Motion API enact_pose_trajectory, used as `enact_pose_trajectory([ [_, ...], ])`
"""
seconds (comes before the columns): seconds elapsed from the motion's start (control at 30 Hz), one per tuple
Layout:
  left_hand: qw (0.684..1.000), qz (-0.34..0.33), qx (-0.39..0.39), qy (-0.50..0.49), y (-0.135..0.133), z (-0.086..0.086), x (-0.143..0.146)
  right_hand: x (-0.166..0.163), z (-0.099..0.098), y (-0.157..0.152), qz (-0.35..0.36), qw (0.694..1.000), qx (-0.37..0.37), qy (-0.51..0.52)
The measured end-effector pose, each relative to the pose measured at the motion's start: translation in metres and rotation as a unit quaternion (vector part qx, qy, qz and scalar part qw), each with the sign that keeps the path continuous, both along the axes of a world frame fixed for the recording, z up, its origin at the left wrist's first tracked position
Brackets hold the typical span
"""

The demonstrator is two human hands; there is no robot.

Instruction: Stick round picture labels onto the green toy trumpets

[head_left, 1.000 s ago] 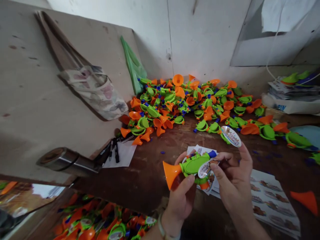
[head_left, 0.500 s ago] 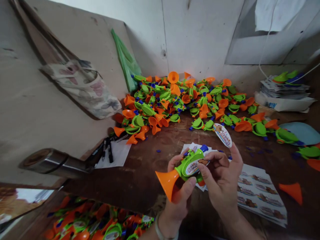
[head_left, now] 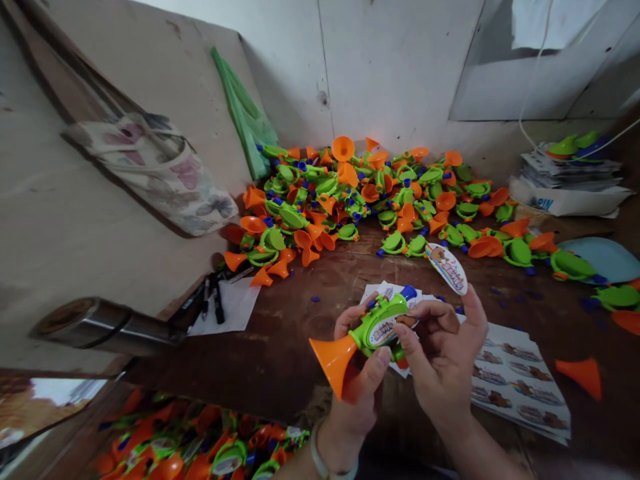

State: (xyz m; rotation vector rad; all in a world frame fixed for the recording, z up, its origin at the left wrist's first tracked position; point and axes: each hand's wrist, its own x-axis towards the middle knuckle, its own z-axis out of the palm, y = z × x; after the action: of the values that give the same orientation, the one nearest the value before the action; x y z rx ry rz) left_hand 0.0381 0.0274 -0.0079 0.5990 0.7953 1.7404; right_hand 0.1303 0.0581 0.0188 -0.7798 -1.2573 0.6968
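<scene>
My left hand [head_left: 361, 393] is closed round a toy trumpet [head_left: 373, 328] with a green body, an orange bell pointing lower left and a blue mouthpiece. On the trumpet's oval face lies a printed bear sticker [head_left: 384, 329]. The thumb and index finger of my right hand [head_left: 445, 353] pinch that sticker's right end against the face. A second oval sticker [head_left: 447, 268] sticks up from the tip of another finger of the same hand. Below and behind the hands are sticker sheets [head_left: 520, 380].
A heap of toy trumpets [head_left: 350, 193] lines the back wall, and more fill a container [head_left: 200, 447] at lower left. A steel flask [head_left: 105, 323], marker pens [head_left: 219, 300] and a cloth bag [head_left: 155, 167] are on the left. One orange bell [head_left: 580, 377] lies at right.
The view has shifted slightly. Both hands keep nearly the same pose on the trumpet, and the spare sticker on the right fingertip has tilted a little.
</scene>
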Motion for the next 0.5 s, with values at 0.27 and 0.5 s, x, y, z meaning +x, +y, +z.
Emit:
enact_pose_trajectory([
  [0.27,1.0,0.017,-0.001,-0.009,-0.0004,0.0011,0.0021,-0.0027,-0.0018,0.0005,-0.003,0.999,0.035,0.007],
  [0.5,0.999,0.045,-0.002,-0.011,0.0018,0.0027,0.0083,0.0052,0.0008,0.0017,-0.058,0.995,0.046,-0.068],
])
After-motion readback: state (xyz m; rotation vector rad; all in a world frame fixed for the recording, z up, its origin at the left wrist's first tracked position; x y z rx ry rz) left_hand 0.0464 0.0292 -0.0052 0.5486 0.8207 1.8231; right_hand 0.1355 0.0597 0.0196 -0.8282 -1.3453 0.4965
